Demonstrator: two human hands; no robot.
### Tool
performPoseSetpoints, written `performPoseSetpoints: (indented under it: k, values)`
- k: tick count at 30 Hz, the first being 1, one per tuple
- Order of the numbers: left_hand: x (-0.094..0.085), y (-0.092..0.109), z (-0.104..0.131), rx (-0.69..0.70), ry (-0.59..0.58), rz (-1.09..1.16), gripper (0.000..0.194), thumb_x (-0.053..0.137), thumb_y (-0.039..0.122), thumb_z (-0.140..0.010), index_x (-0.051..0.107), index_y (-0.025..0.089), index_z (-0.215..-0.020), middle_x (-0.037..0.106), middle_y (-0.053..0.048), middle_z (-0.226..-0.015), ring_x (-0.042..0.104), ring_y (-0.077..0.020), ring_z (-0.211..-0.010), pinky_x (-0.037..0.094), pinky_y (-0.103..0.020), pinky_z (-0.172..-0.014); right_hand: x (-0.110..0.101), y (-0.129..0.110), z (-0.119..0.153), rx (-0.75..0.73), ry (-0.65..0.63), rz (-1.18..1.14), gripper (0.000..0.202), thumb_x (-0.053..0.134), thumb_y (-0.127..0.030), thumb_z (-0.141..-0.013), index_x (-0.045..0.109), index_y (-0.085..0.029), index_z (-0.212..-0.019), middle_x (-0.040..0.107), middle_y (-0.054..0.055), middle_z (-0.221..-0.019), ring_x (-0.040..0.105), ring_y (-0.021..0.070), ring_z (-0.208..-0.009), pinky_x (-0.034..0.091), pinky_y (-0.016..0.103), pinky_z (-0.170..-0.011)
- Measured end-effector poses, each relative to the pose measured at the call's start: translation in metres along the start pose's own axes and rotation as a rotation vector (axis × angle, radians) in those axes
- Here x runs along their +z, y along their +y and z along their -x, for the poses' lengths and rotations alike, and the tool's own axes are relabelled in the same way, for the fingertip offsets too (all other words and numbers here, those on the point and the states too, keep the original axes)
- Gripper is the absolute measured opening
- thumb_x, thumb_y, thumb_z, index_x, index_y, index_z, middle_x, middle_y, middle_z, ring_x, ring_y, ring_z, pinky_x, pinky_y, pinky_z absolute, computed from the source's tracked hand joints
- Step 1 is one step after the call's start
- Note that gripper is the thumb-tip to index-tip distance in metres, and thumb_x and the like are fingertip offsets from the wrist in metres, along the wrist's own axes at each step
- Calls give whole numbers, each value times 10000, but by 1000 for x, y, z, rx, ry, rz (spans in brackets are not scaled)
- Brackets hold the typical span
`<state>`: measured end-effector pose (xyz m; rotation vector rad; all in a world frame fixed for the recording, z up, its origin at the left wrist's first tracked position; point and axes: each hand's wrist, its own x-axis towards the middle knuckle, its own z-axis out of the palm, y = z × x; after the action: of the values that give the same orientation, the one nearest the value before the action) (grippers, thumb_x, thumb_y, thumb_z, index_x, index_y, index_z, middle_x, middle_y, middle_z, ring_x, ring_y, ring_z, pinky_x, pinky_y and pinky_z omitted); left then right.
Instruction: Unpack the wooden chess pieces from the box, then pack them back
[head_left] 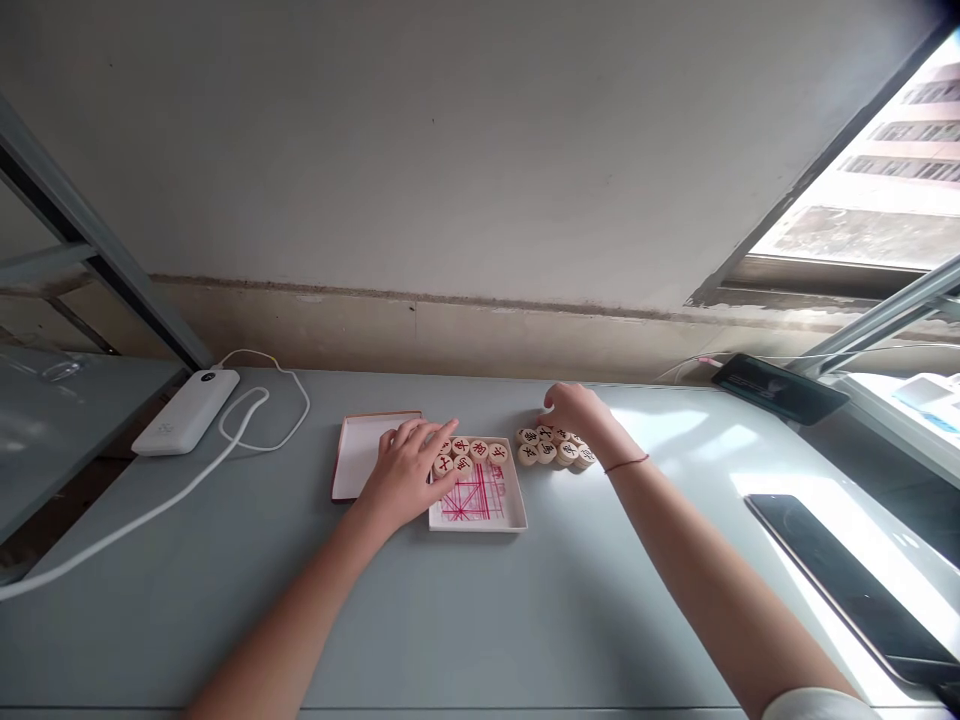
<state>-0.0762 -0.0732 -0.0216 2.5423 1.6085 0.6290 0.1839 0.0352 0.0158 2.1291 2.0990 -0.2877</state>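
My left hand (405,467) lies over the left side of a shallow white box (516,512), its fingers spread and its thumb reaching in. Two rows of round wooden xiangqi pieces (478,450) sit in the far part of that box, some hidden by my fingers. Red board lines show on the box's bare near part. To the right, on the table, stand stacked xiangqi pieces (568,452) in two rows. My right hand (576,412) bends down over their far left side, fingers closed at a piece that is mostly hidden. Partly behind my left hand is the box lid (356,455).
A white power bank (186,412) with a white cable (161,510) lies at the left. A phone (847,575) rests on the right of the grey table (450,630), and another dark device (780,388) leans by the metal frame at the back right.
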Motion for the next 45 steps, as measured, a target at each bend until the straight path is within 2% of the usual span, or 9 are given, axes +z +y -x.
performPoseSetpoints:
  k: [3,7,13,18,21,24,32,36,45]
  values:
    - [-4,2,-1,8,73,20,478,551,338,-876,474,258,-1340,591,-80,-1236,473,-282,-1191,405,-457,-963,-6,-2,7,-20,100,-100,327,642,-259,-771,673,-144,-1075,703,134,-983,671,243,-816,462,291,-625]
    - [-8,16,-9,74,156,76,405,523,333,-915,506,228,-1306,591,-83,-1192,540,-243,-1104,452,-418,-954,-4,-17,43,-193,268,-690,384,608,-433,-811,653,-179,-1096,687,91,-1071,643,120,-543,496,263,-550]
    - [0,43,-23,185,139,218,370,413,327,-977,447,248,-1337,617,-61,-1128,633,-191,-961,537,-346,-834,26,-43,91,-385,24,-1230,369,658,-471,-764,653,-173,-982,706,83,-963,636,133,-602,461,218,-408]
    - [6,43,-18,100,132,305,364,421,331,-972,452,270,-1330,604,-49,-1098,645,-173,-891,546,-312,-771,37,-39,89,-398,24,-1358,389,665,-503,-767,641,-160,-947,696,67,-859,643,149,-641,519,246,-482]
    - [5,39,-15,55,90,342,260,452,321,-956,589,263,-1170,589,-41,-1067,640,-154,-838,533,-299,-763,36,-31,85,-315,98,-1389,402,657,-532,-767,636,-161,-922,683,76,-883,663,168,-660,511,247,-466]
    - [6,39,-15,107,45,302,170,496,264,-934,659,220,-953,612,-42,-1048,629,-159,-880,503,-305,-791,36,-25,83,-276,129,-1386,413,650,-556,-762,637,-165,-895,676,83,-928,667,169,-669,520,250,-471]
    - [9,42,-16,217,-72,-45,188,498,190,-929,654,224,-829,702,-21,-874,573,-211,-915,400,-369,-759,43,-26,91,-418,133,-1139,272,577,-432,-850,649,-196,-966,625,82,-1000,634,152,-750,574,284,-611]
    - [5,34,-15,177,-6,-21,112,581,262,-886,642,219,-970,681,-46,-1061,562,-228,-987,429,-386,-804,43,-31,100,-567,212,-930,172,520,-234,-868,661,-211,-964,573,79,-1052,612,122,-732,567,285,-659]
    - [15,9,-12,99,-100,44,587,643,302,-790,456,216,-1339,497,-126,-1381,412,-301,-1309,342,-505,-1077,62,-40,100,-772,428,-317,214,520,-79,-841,626,-206,-978,625,83,-969,551,196,-843,493,330,-745]
